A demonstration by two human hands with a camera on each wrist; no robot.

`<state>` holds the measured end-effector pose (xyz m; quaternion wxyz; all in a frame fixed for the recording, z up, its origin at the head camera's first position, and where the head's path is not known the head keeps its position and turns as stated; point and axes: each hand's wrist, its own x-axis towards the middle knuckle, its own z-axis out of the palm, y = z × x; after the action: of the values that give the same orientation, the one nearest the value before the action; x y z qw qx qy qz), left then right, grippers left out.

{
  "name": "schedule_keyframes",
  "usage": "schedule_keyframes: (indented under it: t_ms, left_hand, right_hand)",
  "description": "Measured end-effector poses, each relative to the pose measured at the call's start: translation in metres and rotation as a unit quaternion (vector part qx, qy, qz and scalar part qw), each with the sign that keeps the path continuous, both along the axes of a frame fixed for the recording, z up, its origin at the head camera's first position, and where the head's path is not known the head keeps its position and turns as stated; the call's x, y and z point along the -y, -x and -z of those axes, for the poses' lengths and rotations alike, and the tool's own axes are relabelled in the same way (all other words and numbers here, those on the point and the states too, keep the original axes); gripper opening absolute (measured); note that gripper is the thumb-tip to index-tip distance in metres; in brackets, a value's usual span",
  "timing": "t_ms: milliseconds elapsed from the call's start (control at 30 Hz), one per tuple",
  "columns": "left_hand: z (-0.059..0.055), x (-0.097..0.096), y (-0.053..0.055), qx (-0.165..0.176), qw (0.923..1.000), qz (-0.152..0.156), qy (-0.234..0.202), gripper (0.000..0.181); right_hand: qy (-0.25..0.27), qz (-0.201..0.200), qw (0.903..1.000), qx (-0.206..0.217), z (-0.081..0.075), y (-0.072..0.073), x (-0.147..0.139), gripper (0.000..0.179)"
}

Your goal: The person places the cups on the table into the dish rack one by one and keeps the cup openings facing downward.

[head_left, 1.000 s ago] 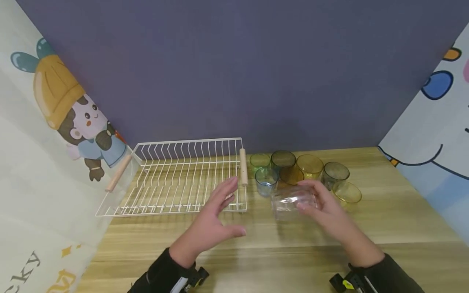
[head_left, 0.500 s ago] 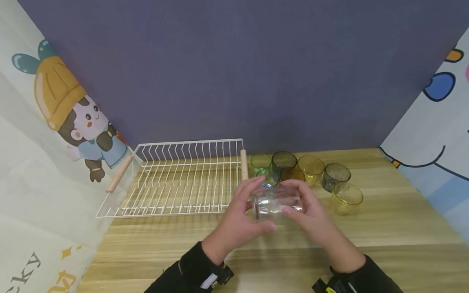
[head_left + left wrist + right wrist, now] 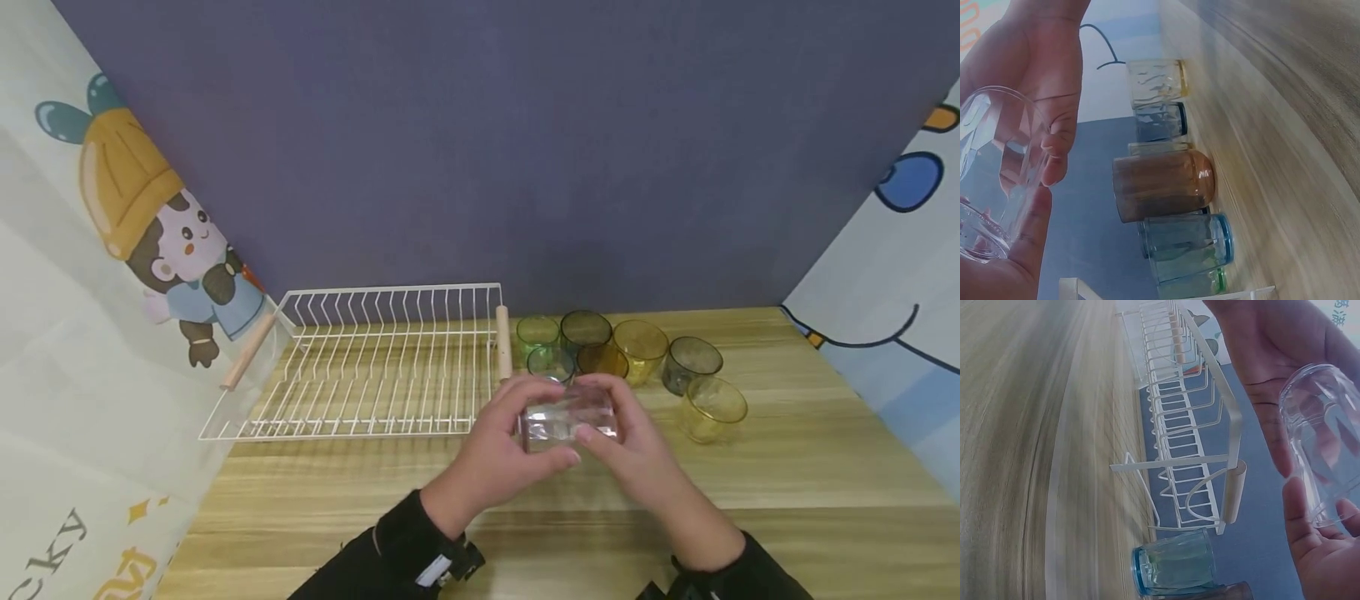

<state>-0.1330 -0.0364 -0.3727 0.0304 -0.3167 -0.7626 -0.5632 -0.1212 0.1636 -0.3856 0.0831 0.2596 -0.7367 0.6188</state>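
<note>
While the glass (image 3: 568, 414) lay on its side above the table (image 3: 795, 450), both hands were clamped on it, the left hand (image 3: 498, 450) round one end and the right hand (image 3: 637, 454) round the other, thumbs toward the person, presumably so the smooth wall could not slip. Just beyond, seven tinted cups (image 3: 641, 354) stood upright, mostly bunched, perhaps to save room. Left of them, the rack (image 3: 390, 334) sat near the backdrop (image 3: 480, 150), its wooden handles (image 3: 504, 343) at either end, likely for lifting.
</note>
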Motion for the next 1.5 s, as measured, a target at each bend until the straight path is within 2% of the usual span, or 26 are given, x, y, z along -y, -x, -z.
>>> schedule_keyframes:
  t_ms: [167,367,500,733,767,833,1033,1133,1200,1300,1367,1433,1500]
  left_hand:
    - [0.001,0.0,0.001,-0.016,0.9997,-0.006,0.016,0.058]
    - [0.002,0.001,0.001,-0.029,0.9995,0.001,0.011,0.058]
    - [-0.001,0.003,0.002,-0.013,0.9999,0.007,0.002,0.057]
    - [-0.017,0.014,-0.001,0.015,0.9998,0.0,0.01,0.059]
    - [-0.02,0.016,-0.002,0.027,0.9996,-0.001,0.004,0.059]
    - [-0.025,0.023,0.0,0.034,0.9993,-0.012,-0.004,0.058]
    - [-0.044,0.054,0.007,0.033,0.9965,-0.075,-0.019,0.058]
    - [-0.058,0.073,0.009,0.047,0.993,-0.106,-0.022,0.057]
    - [-0.071,0.088,0.012,0.042,0.9905,-0.13,-0.019,0.057]
    - [-0.094,0.112,0.021,0.006,0.9865,-0.163,0.014,0.057]
    - [-0.109,0.128,0.03,-0.026,0.9795,-0.186,0.072,0.056]
    - [-0.123,0.144,0.043,-0.038,0.9664,-0.203,0.152,0.06]
    - [-0.134,0.159,0.058,-0.035,0.947,-0.214,0.237,0.07]
  right_hand:
    - [0.0,0.001,1.0,0.003,0.001,-0.003,0.0,0.052]
    - [-0.001,-0.007,0.9999,0.008,0.001,-0.004,-0.001,0.052]
    - [-0.009,-0.009,0.9999,0.008,-0.001,-0.004,0.001,0.053]
    - [-0.029,-0.024,0.9992,0.011,-0.008,-0.009,0.0,0.059]
    - [-0.036,-0.027,0.9989,0.007,-0.009,-0.01,-0.002,0.061]
    - [-0.054,-0.033,0.998,-0.007,-0.008,-0.01,-0.006,0.065]
    - [-0.113,-0.027,0.9917,-0.054,0.002,-0.013,-0.018,0.07]
    - [-0.129,-0.016,0.9896,-0.063,0.007,-0.016,-0.021,0.069]
    - [-0.134,-0.011,0.9883,-0.072,0.009,-0.017,-0.022,0.069]
    - [-0.147,-0.005,0.9859,-0.081,0.011,-0.018,-0.022,0.07]
    - [-0.158,0.001,0.9846,-0.075,0.011,-0.018,-0.023,0.071]
    - [-0.171,0.007,0.9831,-0.065,0.01,-0.019,-0.024,0.071]
    - [-0.185,0.013,0.9811,-0.057,0.009,-0.019,-0.026,0.071]
